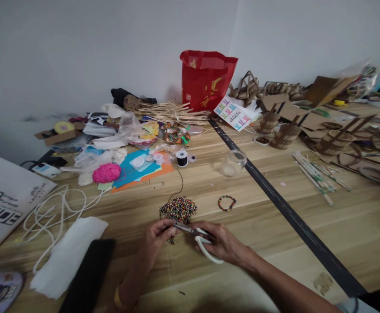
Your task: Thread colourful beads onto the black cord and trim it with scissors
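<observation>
My right hand (220, 241) grips a pair of white-handled scissors (206, 251), its blades pointing left at the fingertips of my left hand. My left hand (155, 239) is closed in a pinch on a thin beaded cord, with a few small beads (172, 239) showing just below the fingers. The pinched spot itself is too small to make out. Right behind both hands lies a heap of multicoloured beads (178, 209). Black cord (180, 180) runs from a spool (182, 158) down to the heap's left side. A finished-looking bead bracelet (227, 203) rests to the right.
A glass jar (234, 163) stands beyond the bracelet, beside a dark strip (274, 208) crossing the table. Pink yarn (106, 173), coloured paper and plastic bags crowd the left. A black phone-like slab (88, 276) lies near my left arm. Small woven baskets (285, 135) stand at right.
</observation>
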